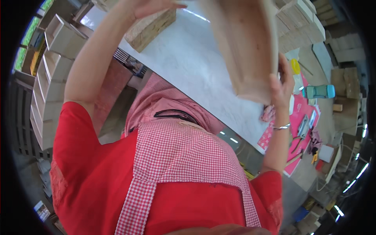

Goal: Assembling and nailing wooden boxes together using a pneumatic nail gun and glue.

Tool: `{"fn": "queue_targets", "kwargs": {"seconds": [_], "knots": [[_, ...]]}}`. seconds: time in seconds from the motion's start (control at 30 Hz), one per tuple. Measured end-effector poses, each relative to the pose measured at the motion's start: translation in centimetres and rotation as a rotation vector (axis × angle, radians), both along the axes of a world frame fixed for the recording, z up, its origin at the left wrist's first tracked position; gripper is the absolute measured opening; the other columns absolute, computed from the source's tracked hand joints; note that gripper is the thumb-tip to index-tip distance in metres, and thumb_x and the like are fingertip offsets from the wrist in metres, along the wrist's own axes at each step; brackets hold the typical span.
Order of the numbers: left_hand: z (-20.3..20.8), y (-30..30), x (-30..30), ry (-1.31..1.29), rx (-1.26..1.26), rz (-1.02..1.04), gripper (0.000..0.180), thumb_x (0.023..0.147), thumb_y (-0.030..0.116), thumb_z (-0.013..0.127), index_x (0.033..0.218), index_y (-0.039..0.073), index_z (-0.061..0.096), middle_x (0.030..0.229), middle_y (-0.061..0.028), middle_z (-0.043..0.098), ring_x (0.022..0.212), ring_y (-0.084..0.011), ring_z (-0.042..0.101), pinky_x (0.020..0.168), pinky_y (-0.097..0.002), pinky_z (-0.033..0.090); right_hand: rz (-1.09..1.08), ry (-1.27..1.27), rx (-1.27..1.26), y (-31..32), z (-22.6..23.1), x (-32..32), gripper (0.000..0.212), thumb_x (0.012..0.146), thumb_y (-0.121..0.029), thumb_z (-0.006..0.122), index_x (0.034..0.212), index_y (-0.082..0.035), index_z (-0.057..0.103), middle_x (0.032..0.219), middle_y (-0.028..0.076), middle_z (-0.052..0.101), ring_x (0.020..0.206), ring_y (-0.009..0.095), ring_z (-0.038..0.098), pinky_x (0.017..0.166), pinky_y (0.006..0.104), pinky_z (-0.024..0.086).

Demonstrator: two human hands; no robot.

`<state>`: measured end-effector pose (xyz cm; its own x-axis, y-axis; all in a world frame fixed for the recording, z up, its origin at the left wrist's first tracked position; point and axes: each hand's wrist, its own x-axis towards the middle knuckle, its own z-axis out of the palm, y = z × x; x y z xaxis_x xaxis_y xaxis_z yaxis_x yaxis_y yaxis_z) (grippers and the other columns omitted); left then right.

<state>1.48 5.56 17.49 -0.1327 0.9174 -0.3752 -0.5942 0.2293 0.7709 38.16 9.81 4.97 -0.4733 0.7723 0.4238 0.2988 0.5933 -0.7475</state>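
Note:
My right hand (283, 83) grips the right side of a long, open, pale wooden box (252, 43), thumb at its lower corner. The box is tilted up above the table, its hollow inside showing and its upper end cut off by the picture's edge. My left hand (154, 7) is at the top edge, partly out of view, one finger stretched toward the box with a gap between. Below that hand, a wooden block-like piece (152, 30) with a rough grained side lies on the white marbled table (196, 70).
Stacked pale wooden pieces (299, 25) stand at the far right. A teal bottle (319, 91), a yellow-capped container (295, 67) and a stapler-like tool (303, 126) are on or near a pink sheet (299, 107). At left stand stacked wooden boxes (49, 86).

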Motion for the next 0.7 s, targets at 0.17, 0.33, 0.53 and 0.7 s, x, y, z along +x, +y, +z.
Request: {"fn": "queue_targets", "kwargs": {"seconds": [0.17, 0.33, 0.53, 0.7], "knots": [[-4.6, -0.9, 0.2, 0.334, 0.387, -0.248, 0.068, 0.098, 0.055, 0.053, 0.138, 0.001, 0.047, 0.126, -0.0092, 0.059, 0.119, -0.0211, 0.055, 0.101, -0.0407, 0.044, -0.215, 0.715, -0.355, -2.7, -3.2, 1.7, 0.053, 0.1, -0.042, 0.039, 0.13, 0.001, 0.051, 0.122, 0.011, 0.061, 0.112, 0.022, 0.061, 0.096, 0.0374, 0.05], [-8.5, -3.0, 4.8, 0.478, 0.408, -0.364, 0.073, 0.087, 0.043, 0.069, 0.138, -0.002, 0.044, 0.124, -0.0133, 0.057, 0.114, -0.0242, 0.057, 0.1, -0.0382, 0.044, -0.225, 0.767, -0.288, -4.1, -1.8, 0.1, 0.049, 0.104, -0.039, 0.034, 0.129, 0.0, 0.052, 0.123, 0.011, 0.062, 0.108, 0.021, 0.063, 0.094, 0.0355, 0.051], [-11.6, -5.2, 7.3, 0.544, 0.532, -0.501, 0.107, 0.074, 0.047, 0.081, 0.153, 0.001, 0.026, 0.15, -0.0183, 0.038, 0.136, -0.0332, 0.042, 0.113, -0.045, 0.033, -0.491, 0.082, 0.227, -3.7, -7.1, 1.7, 0.055, 0.102, -0.041, 0.037, 0.139, -0.001, 0.044, 0.133, 0.013, 0.055, 0.122, 0.028, 0.053, 0.103, 0.0424, 0.044], [-16.3, -7.8, 8.0, 0.845, 0.646, -0.009, 0.102, 0.075, 0.032, 0.08, 0.154, 0.002, 0.023, 0.15, -0.0215, 0.035, 0.139, -0.0338, 0.034, 0.116, -0.042, 0.028, -0.203, -0.01, 0.227, -5.5, -4.9, -6.2, 0.06, 0.097, -0.035, 0.057, 0.142, 0.0, 0.04, 0.14, 0.022, 0.048, 0.13, 0.031, 0.046, 0.103, 0.0504, 0.045]]}}
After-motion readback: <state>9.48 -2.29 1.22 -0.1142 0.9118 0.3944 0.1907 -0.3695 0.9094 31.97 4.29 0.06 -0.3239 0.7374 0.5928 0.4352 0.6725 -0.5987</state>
